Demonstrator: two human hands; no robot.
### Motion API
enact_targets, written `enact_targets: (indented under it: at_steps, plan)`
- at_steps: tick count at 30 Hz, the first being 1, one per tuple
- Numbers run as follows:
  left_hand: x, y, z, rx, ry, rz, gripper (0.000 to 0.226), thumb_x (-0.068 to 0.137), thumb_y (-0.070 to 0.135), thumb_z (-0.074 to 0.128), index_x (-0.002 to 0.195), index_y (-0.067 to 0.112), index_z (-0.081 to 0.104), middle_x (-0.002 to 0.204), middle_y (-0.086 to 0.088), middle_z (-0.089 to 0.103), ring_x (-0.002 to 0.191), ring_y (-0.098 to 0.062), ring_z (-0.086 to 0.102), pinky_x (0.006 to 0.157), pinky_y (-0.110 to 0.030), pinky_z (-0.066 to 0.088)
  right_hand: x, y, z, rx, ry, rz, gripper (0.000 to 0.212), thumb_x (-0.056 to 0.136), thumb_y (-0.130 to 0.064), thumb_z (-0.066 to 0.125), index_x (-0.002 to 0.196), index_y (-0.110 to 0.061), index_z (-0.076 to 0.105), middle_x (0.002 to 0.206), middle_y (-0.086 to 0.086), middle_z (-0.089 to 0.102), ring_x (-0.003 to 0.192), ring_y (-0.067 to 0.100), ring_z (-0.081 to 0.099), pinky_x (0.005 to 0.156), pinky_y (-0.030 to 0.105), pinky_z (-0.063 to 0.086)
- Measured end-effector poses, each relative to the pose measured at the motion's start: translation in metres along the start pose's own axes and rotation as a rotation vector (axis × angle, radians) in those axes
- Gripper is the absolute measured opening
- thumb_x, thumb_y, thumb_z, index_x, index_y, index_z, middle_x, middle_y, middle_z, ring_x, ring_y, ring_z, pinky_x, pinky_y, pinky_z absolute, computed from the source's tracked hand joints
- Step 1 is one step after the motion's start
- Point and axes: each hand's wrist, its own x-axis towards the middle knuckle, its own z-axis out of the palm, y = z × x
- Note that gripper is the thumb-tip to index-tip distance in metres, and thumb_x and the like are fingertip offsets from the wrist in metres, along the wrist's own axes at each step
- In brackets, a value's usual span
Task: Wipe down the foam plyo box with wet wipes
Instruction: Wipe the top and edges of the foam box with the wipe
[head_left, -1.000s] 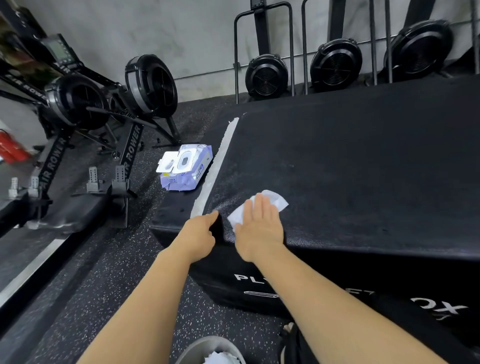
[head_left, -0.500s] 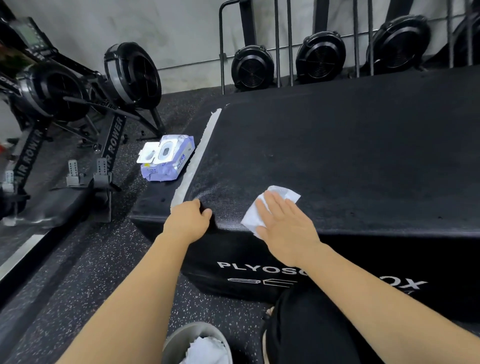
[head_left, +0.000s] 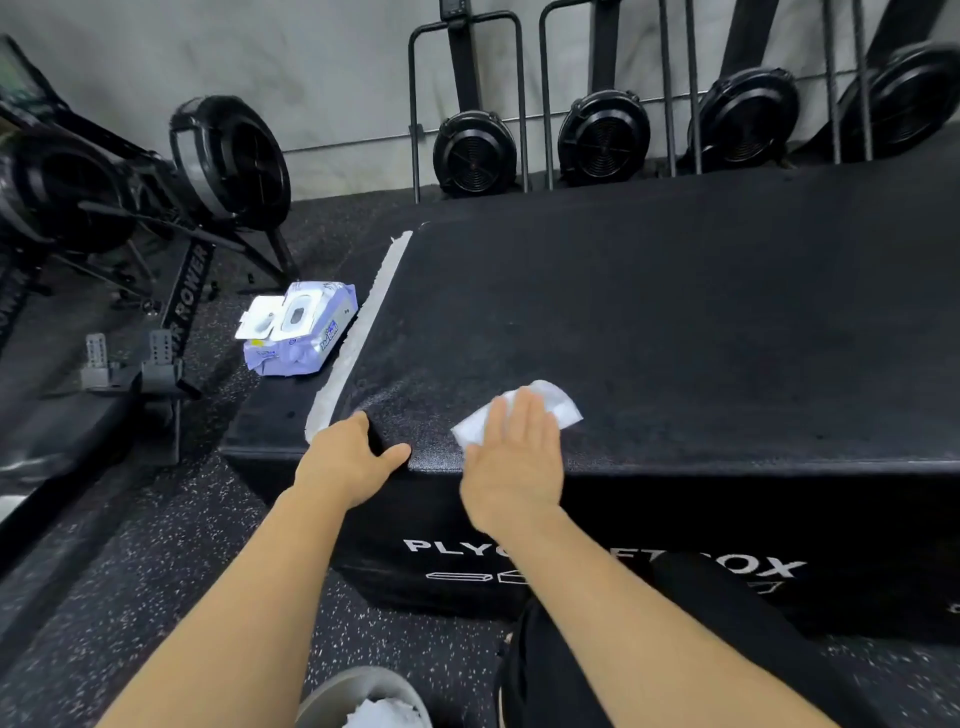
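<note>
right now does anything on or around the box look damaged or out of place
The pale strip along the left top edge of the plyo box looks worn: its edges are ragged and it frays at the far end. The wipes pack beside it lies with its lid flipped open. Nothing looks spilled.

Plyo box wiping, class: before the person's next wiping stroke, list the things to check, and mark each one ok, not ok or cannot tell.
1. Wet wipe lies flat on the plyo box top, under the right hand: ok.
2. Right hand's fingers are straight and press the wipe: ok.
3. Left hand holds the box's near-left corner to steady it: ok.
4. Wipes pack sits left of the top surface, outside the stroke's path, lid open: ok.
5. Wipe is wet and clean enough: cannot tell.
6. Bin for used wipes is close, by the person's feet: ok.
</note>
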Motion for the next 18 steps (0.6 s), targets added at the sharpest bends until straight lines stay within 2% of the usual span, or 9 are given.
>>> enact_targets:
  at_steps: [2, 4, 6, 7, 10, 13, 16, 18]
  plan:
    - [0.002, 0.000, 0.000, 0.021, 0.001, 0.011, 0.059, 0.086, 0.052, 0.062, 0.120, 0.005, 0.051, 0.109, -0.010, 0.063, 0.100, -0.026, 0.055, 0.082, -0.033, 0.045, 0.012, -0.025, -0.001, -0.026, -0.066, -0.075, 0.066, 0.105, -0.039, 0.015, 0.153, -0.006, -0.015, 0.158, 0.022, -0.022, 0.146, 0.036, -0.024, 0.119, 0.047, -0.010]
    - [0.004, 0.000, 0.000, 0.052, 0.000, 0.024, 0.047, 0.086, 0.053, 0.062, 0.100, 0.010, 0.050, 0.094, -0.004, 0.060, 0.086, -0.021, 0.051, 0.075, -0.031, 0.045, 0.024, -0.039, -0.005, -0.064, -0.130, -0.180, 0.064, 0.105, -0.040, 0.014, 0.154, -0.010, -0.016, 0.158, 0.021, -0.025, 0.145, 0.034, -0.026, 0.119, 0.046, -0.012]
    - [0.004, 0.001, -0.002, 0.066, 0.001, 0.028, 0.045, 0.087, 0.053, 0.061, 0.086, 0.012, 0.044, 0.083, -0.001, 0.056, 0.079, -0.019, 0.050, 0.070, -0.030, 0.043, 0.036, -0.039, -0.010, -0.092, -0.165, -0.288, 0.062, 0.106, -0.041, 0.013, 0.155, -0.016, -0.015, 0.159, 0.016, -0.024, 0.147, 0.030, -0.025, 0.120, 0.044, -0.011]
    - [0.003, 0.002, -0.003, 0.071, -0.005, 0.029, 0.045, 0.087, 0.053, 0.061, 0.086, 0.012, 0.044, 0.083, -0.001, 0.056, 0.080, -0.019, 0.050, 0.070, -0.030, 0.044, 0.041, -0.035, -0.013, -0.094, -0.178, -0.334, 0.061, 0.106, -0.043, 0.013, 0.155, -0.018, -0.013, 0.160, 0.014, -0.024, 0.147, 0.028, -0.024, 0.120, 0.042, -0.010]
    - [0.003, 0.004, -0.006, 0.067, -0.032, 0.029, 0.048, 0.087, 0.052, 0.061, 0.105, 0.008, 0.051, 0.102, -0.007, 0.060, 0.100, -0.026, 0.056, 0.080, -0.033, 0.046, 0.047, -0.011, -0.017, -0.081, -0.195, -0.389, 0.062, 0.105, -0.046, 0.015, 0.156, -0.021, -0.010, 0.162, 0.007, -0.021, 0.148, 0.021, -0.021, 0.121, 0.039, -0.006]
    - [0.004, 0.005, -0.007, 0.074, -0.042, 0.015, 0.062, 0.088, 0.053, 0.059, 0.126, 0.005, 0.049, 0.122, -0.011, 0.059, 0.114, -0.028, 0.054, 0.088, -0.034, 0.046, 0.042, 0.023, -0.017, -0.031, -0.143, -0.341, 0.063, 0.104, -0.045, 0.019, 0.156, -0.018, -0.005, 0.163, 0.005, -0.014, 0.149, 0.019, -0.015, 0.120, 0.036, -0.002]
    - [0.003, 0.006, -0.007, 0.066, -0.055, 0.003, 0.066, 0.089, 0.053, 0.059, 0.131, 0.005, 0.046, 0.127, -0.011, 0.057, 0.116, -0.028, 0.054, 0.090, -0.035, 0.045, 0.031, 0.066, -0.018, -0.012, -0.084, -0.257, 0.062, 0.103, -0.044, 0.021, 0.154, -0.017, 0.001, 0.162, 0.002, -0.008, 0.148, 0.018, -0.008, 0.118, 0.035, 0.002]
    - [0.001, 0.006, -0.006, 0.050, -0.058, 0.006, 0.062, 0.089, 0.053, 0.059, 0.127, 0.005, 0.048, 0.123, -0.011, 0.059, 0.112, -0.028, 0.055, 0.088, -0.034, 0.046, 0.025, 0.090, -0.019, -0.011, -0.087, -0.188, 0.061, 0.103, -0.044, 0.019, 0.155, -0.019, -0.002, 0.162, 0.000, -0.011, 0.148, 0.018, -0.008, 0.118, 0.035, 0.002]
